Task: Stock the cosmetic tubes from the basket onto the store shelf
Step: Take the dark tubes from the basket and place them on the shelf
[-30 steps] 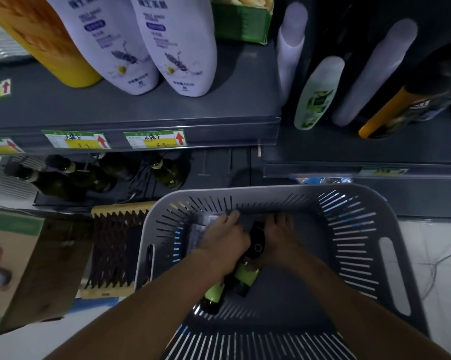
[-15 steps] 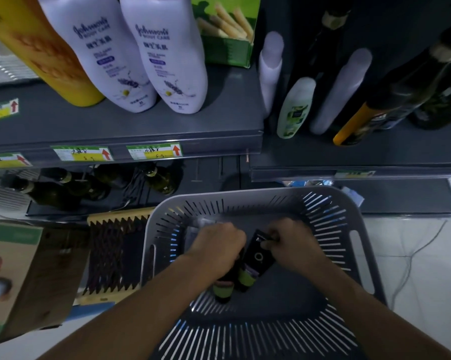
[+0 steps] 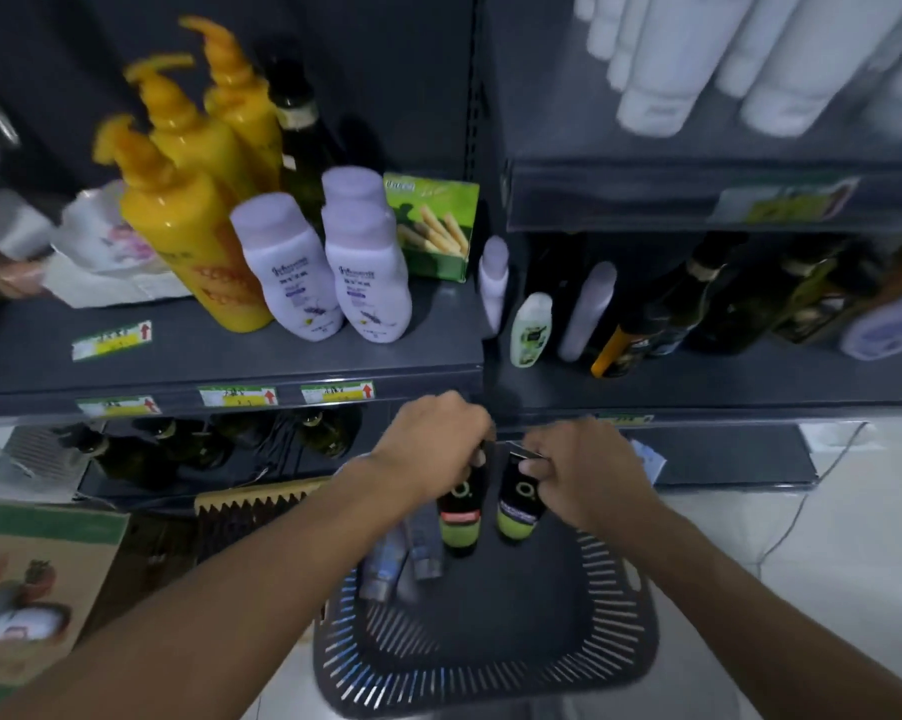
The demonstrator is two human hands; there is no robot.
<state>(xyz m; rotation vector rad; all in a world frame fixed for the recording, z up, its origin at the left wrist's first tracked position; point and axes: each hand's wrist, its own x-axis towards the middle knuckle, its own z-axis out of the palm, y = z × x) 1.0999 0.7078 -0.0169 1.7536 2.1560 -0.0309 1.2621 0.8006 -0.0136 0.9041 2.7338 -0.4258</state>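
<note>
My left hand (image 3: pixel 433 446) grips the crimped end of a black tube with a green cap (image 3: pixel 459 511), which hangs cap down above the grey slotted basket (image 3: pixel 490 672). Beside it my right hand (image 3: pixel 584 467) pinches a second black and green tube (image 3: pixel 517 506) the same way. Both tubes are lifted just in front of the grey shelf edge (image 3: pixel 230 379). Pale bluish tubes (image 3: pixel 402 556) lie against the basket's left wall.
On the left shelf stand yellow pump bottles (image 3: pixel 194 236), lilac lotion bottles (image 3: pixel 329 272) and a green box (image 3: pixel 435 226). The right shelf (image 3: pixel 698 387) holds white tubes, a small white bottle (image 3: pixel 531 330) and dark bottles. A cardboard box (image 3: pixel 27 584) stands at lower left.
Both hands have risen out of the basket, each carrying a black and green tube up toward the shelf edge. The view has tilted upward, showing more of the shelves.
</note>
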